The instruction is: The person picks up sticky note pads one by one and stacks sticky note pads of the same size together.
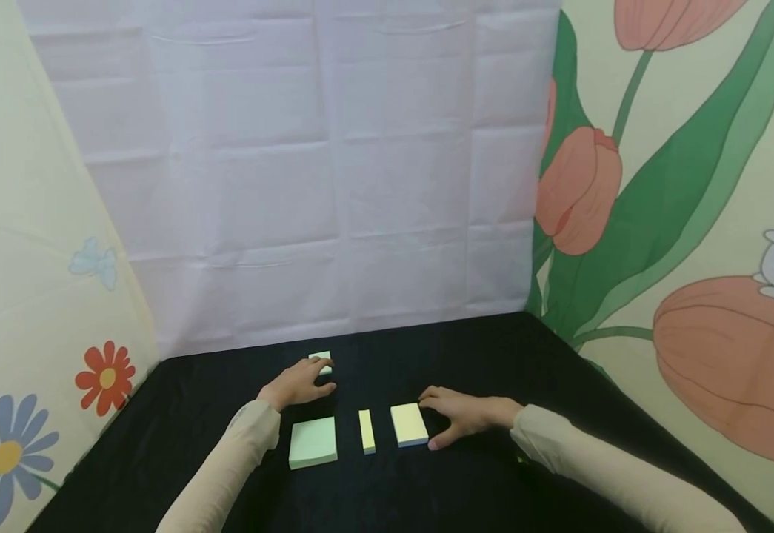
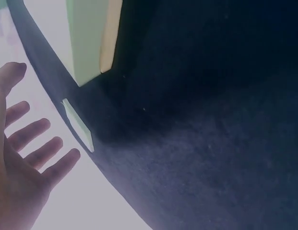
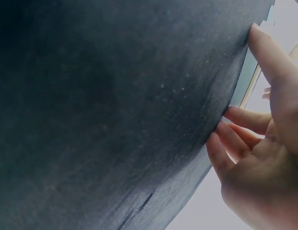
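Observation:
My left hand [image 1: 298,383] hangs over the near side of a small pale green sticky note pad [image 1: 324,355] at the back. In the left wrist view its fingers are spread and hold nothing, with that small pad [image 2: 78,125] apart from them. My right hand [image 1: 463,412] is at the right side of a yellow sticky note pad [image 1: 409,423] with a blue lower layer. Thumb and fingers stand apart near that pad's right corners; whether they touch it I cannot tell. In the right wrist view the pad's edge [image 3: 248,79] shows between thumb and fingers.
A larger green sticky note pad [image 1: 313,440] lies front left, near my left forearm. Between it and the yellow pad is a narrow yellow pad [image 1: 367,431]. A small yellow-green bit [image 1: 521,460] peeks out under my right forearm. Behind the black table [image 1: 387,363] hangs a white cloth [image 1: 333,185].

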### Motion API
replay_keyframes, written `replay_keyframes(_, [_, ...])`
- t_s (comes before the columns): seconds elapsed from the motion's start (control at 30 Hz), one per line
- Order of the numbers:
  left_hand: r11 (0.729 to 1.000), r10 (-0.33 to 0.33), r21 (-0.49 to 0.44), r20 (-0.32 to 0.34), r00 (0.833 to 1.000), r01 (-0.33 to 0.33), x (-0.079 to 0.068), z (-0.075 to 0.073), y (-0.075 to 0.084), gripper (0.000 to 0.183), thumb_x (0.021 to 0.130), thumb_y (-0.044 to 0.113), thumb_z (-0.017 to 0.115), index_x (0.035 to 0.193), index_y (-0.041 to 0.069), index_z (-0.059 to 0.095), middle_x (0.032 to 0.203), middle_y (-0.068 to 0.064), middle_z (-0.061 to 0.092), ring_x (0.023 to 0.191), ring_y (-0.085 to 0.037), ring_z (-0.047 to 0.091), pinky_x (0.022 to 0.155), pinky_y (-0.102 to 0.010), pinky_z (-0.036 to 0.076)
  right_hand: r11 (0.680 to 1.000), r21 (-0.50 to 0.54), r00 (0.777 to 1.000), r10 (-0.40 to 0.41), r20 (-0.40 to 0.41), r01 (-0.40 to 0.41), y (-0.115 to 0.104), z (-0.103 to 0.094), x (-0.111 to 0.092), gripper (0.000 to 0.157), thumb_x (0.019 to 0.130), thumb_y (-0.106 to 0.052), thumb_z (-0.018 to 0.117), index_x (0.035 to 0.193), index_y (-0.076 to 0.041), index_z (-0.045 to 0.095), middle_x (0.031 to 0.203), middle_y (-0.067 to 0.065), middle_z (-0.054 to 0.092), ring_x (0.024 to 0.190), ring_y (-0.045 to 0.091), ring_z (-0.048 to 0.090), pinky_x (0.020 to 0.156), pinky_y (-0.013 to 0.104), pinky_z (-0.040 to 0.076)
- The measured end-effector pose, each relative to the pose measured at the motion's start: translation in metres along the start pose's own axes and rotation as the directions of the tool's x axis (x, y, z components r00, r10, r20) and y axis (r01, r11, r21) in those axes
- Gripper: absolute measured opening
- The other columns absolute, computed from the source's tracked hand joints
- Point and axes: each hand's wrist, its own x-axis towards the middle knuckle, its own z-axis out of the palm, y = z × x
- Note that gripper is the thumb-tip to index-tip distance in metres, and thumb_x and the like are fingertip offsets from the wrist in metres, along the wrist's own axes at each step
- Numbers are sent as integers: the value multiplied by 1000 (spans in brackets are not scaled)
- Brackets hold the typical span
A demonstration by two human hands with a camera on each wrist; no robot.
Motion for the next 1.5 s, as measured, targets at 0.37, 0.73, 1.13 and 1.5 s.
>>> replay_keyframes(0.37, [997, -77, -28, -6, 997, 76, 10, 2, -14, 53, 98, 33, 62, 140, 4, 50, 142, -19, 48, 129, -39, 46, 102, -56, 37, 996, -47, 997, -80, -13, 79, 92, 33, 32, 81, 81, -67, 67, 141, -17, 47, 141, -2, 39, 127, 17, 41, 102, 40, 40])
replay_keyframes(0.73, [993, -116, -7, -1, 993, 116, 21, 9, -22, 57, 97, 31, 63, 144, 2, 45, 144, -21, 44, 126, -40, 48, 100, -57, 39, 995, -77, 997, -70, -15, 69, 105, 42, 38, 85, 80, -72, 64, 144, -18, 47, 143, -4, 37, 131, 18, 40, 104, 43, 39])
replay_keyframes(1.13, [987, -160, -30, -44, 986, 159, 35, 18, -25, 68, 89, 38, 72, 143, 4, 48, 143, -16, 47, 119, -36, 49, 94, -56, 42, 996, -45, 996, -84, -39, 82, 92, 41, 28, 81, 82, -66, 67, 142, -15, 48, 142, 0, 39, 130, 21, 41, 103, 42, 39])
replay_keyframes(1.5, [983, -182, -21, -22, 983, 182, 38, 19, -38, 71, 88, 41, 71, 146, 7, 47, 149, -16, 42, 123, -37, 44, 93, -60, 40, 998, -41, 998, -57, -37, 55, 99, 46, 35, 82, 80, -70, 65, 144, -22, 46, 144, -6, 36, 132, 18, 39, 104, 44, 38])
